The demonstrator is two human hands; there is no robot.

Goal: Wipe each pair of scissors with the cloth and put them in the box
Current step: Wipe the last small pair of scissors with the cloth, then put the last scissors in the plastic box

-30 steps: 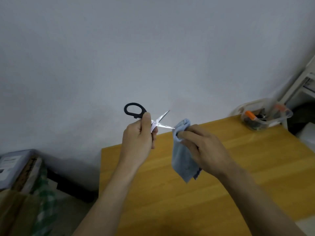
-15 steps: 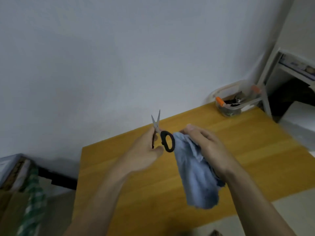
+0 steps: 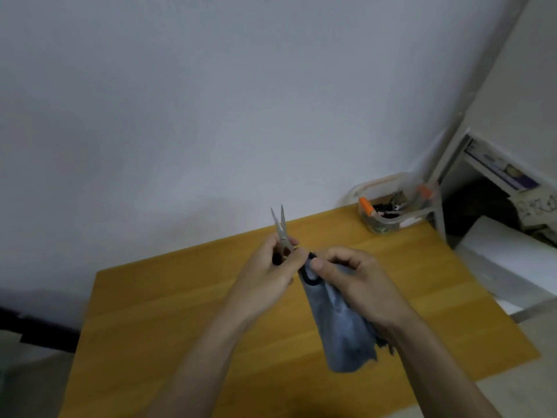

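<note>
Above table (image 3: pixel 180 312), cloth (image 3: pixel 343 327) now wraps scissors (image 3: pixel 281 229) handle.

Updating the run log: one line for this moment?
left hand: holds black-handled steel scissors, blades up | right hand: rubs blue cloth on handle | clear plastic box: far table corner

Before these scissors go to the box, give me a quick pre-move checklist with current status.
1. Left hand grip on the black-handled steel scissors: ok.
2. Blades closed: not ok, tips slightly apart, pointing up and away.
3. Right hand holds the blue cloth against the black handle loop: ok.
4. Wiping finished: cannot tell.
5. Clear plastic box with orange clips open, at the far right corner of the wooden table: ok.
6. Room left in the box: cannot tell.
</note>
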